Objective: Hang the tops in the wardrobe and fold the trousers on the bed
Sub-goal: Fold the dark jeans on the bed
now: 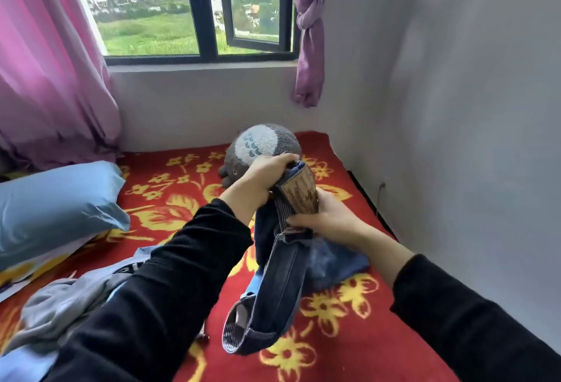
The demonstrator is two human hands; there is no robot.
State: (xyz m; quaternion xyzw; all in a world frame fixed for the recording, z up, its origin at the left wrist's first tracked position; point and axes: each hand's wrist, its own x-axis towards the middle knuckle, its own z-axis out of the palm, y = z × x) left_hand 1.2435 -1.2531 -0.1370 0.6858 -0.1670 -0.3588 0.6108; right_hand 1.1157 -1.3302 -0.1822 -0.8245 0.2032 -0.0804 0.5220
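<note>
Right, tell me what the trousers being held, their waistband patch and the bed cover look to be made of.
Trousers: dark blue denim, matte, judging by the heavy stitched seams and paler striped inner lining.
Waistband patch: tan with printed markings, probably leather or an imitation; too blurred to settle.
Bed cover: soft fleece or plush blanket by its fuzzy nap, red with yellow flowers.

2 long black sleeves (pixel 170 284), bare hands.

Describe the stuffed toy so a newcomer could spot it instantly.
Start at the window and drop to the red flowered blanket on the bed. The stuffed toy lies at its far edge, just beyond the raised hands. It is the only round, grey, fuzzy thing, with a white belly.
</note>
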